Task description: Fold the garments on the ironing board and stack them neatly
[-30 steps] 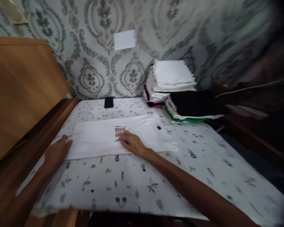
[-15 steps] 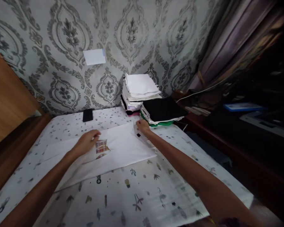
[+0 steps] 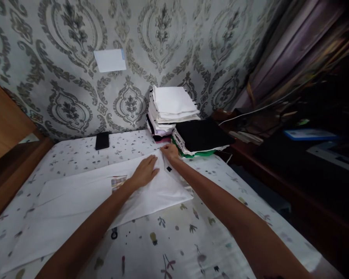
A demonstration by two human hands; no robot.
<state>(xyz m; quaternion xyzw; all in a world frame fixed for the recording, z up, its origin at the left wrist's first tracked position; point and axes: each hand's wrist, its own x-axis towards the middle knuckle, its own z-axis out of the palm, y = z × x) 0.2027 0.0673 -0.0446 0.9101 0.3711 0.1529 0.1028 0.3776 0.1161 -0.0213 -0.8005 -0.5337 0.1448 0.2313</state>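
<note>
A white T-shirt (image 3: 84,195) lies stretched lengthwise across the patterned bedsheet, folded along its length. Part of a coloured print shows beside my left wrist, and a small black tag sits near the shirt's right end. My left hand (image 3: 145,171) rests flat on the cloth, fingers extended and holding nothing. At the shirt's far right corner, my right hand (image 3: 170,152) pinches the edge of the fabric between closed fingers. Just behind that hand is a folded pile topped with a black garment (image 3: 203,135).
A taller stack of folded white clothes (image 3: 174,101) stands against the wallpapered wall. A black phone (image 3: 102,140) lies on the bedsheet (image 3: 145,248) at the back left. Wooden furniture (image 3: 6,120) borders the left side; a dark, cluttered table (image 3: 279,155) is on the right.
My left hand has moved right along the shirt, from beside the print to near my right hand, and now lies flat. The shirt's left part has dropped flat onto the bed.
</note>
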